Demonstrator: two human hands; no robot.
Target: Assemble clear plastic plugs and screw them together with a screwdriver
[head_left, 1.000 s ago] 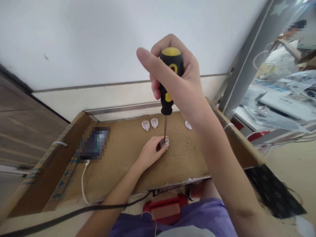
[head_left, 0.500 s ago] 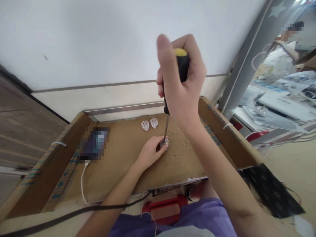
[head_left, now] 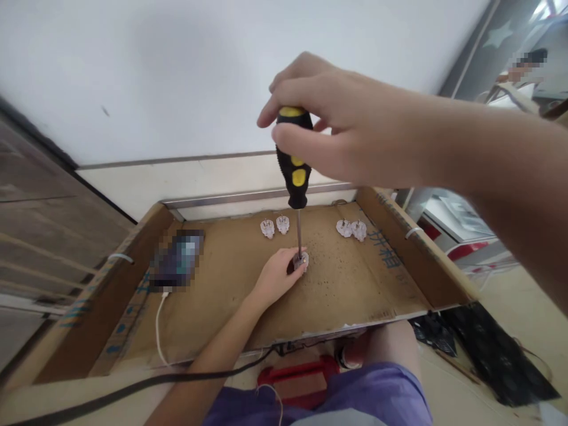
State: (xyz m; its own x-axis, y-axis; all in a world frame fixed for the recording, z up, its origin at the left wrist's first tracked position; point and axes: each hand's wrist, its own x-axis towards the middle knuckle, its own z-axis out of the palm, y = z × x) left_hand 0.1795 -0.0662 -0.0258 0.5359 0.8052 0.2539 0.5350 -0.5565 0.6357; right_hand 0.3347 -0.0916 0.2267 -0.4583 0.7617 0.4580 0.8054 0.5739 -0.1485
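My right hand grips the upper handle of a black and yellow screwdriver, thumb on the near side and fingers over the far side. The screwdriver stands nearly upright, its metal shaft running down to a small pale plug piece. Thumb and fingers of my left hand pinch that piece against the cardboard, hiding part of it. Behind it lie two similar plug pieces with metal pins, one beside the other. Two more, one touching the other, lie to the right.
The cardboard tray has raised side walls and dark specks near its middle. A blurred-out phone with a white cable lies at left. A black cable crosses the front. A white wall rises behind.
My right hand has turned about the handle, its forearm swinging out to the right and uncovering the two right-hand plug pieces. The screwdriver is more upright. My left hand keeps its hold.
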